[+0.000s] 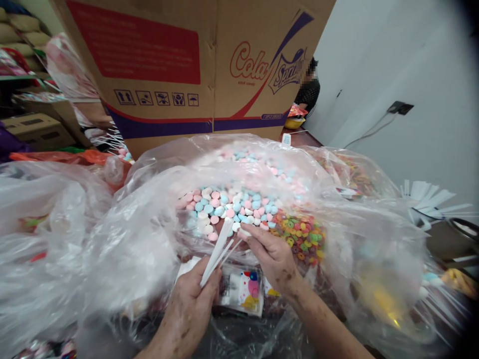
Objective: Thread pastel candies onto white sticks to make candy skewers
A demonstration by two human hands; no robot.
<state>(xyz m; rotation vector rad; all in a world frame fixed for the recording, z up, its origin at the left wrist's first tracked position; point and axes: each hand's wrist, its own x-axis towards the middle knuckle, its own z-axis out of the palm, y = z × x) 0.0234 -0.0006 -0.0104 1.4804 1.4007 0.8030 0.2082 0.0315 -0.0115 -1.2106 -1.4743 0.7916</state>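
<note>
My left hand (194, 294) is closed around several thin white sticks (219, 249), which slant up to the right. My right hand (275, 257) pinches a small white marshmallow (243, 231) close to the tip of one stick; whether the stick has entered it I cannot tell. Beyond both hands lies a spread of pink, blue and white marshmallows (228, 204) inside clear plastic. Colourful ring-shaped gummies (301, 234) are heaped to the right of them. Under my wrists rests a stack of printed clear packets (245, 291) with coloured dots.
A large cardboard box (213, 94) stands behind the candy. Loose clear plastic bags (75, 239) bunch up on the left. White sticks (430, 197) fan out at the right, by the wall. One person (80, 75) is at the back left, another person (310, 89) behind the box.
</note>
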